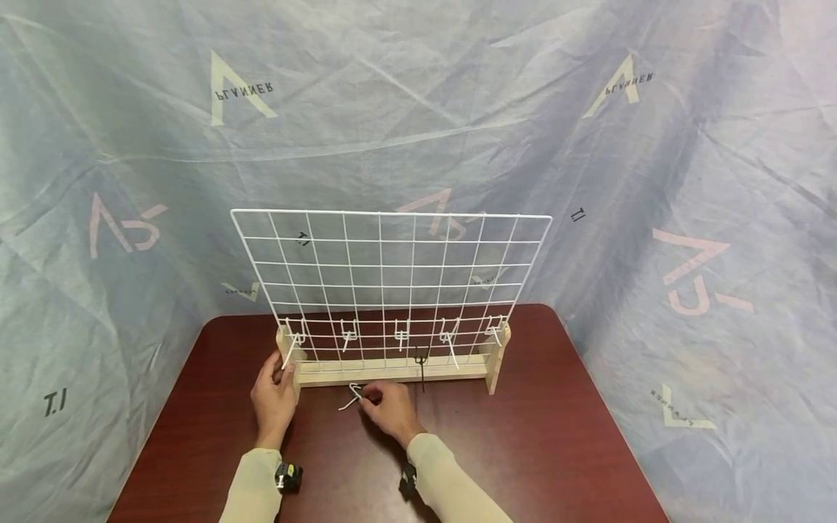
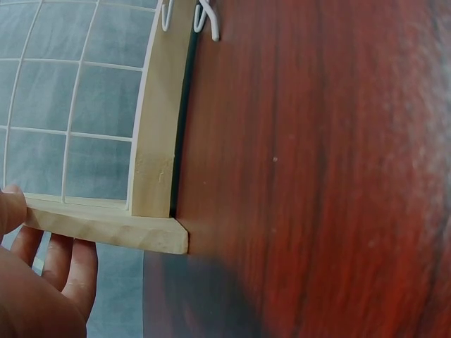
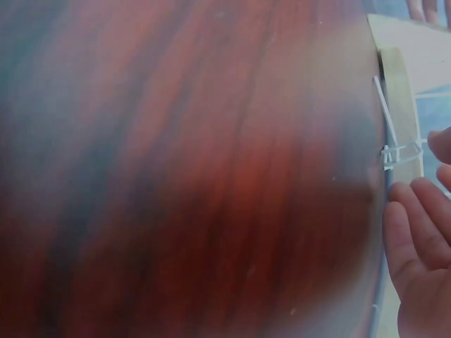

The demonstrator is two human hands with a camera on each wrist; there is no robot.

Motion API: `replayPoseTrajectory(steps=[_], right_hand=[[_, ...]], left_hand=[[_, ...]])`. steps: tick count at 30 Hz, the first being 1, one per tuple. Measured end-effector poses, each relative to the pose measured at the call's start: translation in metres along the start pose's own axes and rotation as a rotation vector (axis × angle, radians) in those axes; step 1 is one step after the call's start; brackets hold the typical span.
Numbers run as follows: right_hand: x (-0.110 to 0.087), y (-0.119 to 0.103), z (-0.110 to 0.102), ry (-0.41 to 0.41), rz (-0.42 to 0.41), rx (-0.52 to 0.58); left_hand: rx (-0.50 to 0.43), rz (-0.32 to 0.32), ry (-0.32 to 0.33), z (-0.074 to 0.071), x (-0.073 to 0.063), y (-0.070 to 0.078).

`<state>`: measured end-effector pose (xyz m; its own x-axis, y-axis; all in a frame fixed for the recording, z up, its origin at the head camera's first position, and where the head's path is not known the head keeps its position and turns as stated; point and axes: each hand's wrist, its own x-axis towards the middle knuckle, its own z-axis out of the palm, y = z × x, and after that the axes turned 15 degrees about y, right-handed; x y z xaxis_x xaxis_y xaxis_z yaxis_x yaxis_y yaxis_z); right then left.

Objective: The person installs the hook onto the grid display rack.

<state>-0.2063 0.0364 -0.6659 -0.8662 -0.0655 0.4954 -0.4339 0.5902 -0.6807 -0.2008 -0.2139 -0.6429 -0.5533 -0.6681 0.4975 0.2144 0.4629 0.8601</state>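
A white wire grid panel (image 1: 380,240) stands upright in a wooden base (image 1: 392,373) on the table. My left hand (image 1: 273,396) grips the base's left wooden end piece (image 2: 106,225), thumb on one side and fingers on the other. Just in front of the base, my right hand (image 1: 394,411) pinches one end of a loose white wire hook (image 1: 353,396). Part of that hook also shows beside the thumb in the right wrist view. Several white hooks (image 1: 349,335) hang in a row on the grid's lower part. One black hook (image 1: 421,374) hangs lower, right of centre.
The dark red wood-grain table (image 1: 556,436) extends on both sides of the stand. Grey printed cloth (image 1: 418,109) hangs behind and at the sides. A black wrist camera (image 1: 288,478) sits on the left sleeve, another (image 1: 408,481) on the right.
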Motion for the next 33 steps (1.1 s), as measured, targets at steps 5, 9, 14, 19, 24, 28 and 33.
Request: replayPoseTrajectory(steps=[5,9,14,19,24,28,33], right_hand=[[0.003,0.0,0.004,-0.028,0.034,-0.046],[0.005,-0.001,0.005,-0.053,0.061,-0.072],[0.006,-0.001,0.005,-0.076,0.071,-0.067],[0.003,-0.003,0.003,-0.072,0.086,-0.059],[0.0,-0.004,0.0,-0.05,0.076,-0.064],[-0.001,-0.003,-0.003,-0.047,0.063,-0.051],[-0.003,-0.002,-0.009,-0.079,0.042,-0.068]], left_hand=[[-0.008,0.001,0.0,0.001,0.0,-0.001],[-0.008,0.007,0.003,0.002,0.0,-0.001],[-0.006,0.004,0.006,0.002,-0.001,0.0],[-0.001,-0.001,0.004,0.003,-0.001,0.0],[-0.007,-0.004,0.007,0.002,0.0,-0.001],[-0.003,-0.005,0.006,0.002,-0.001,-0.002],[-0.005,-0.001,0.01,0.002,0.0,-0.002]])
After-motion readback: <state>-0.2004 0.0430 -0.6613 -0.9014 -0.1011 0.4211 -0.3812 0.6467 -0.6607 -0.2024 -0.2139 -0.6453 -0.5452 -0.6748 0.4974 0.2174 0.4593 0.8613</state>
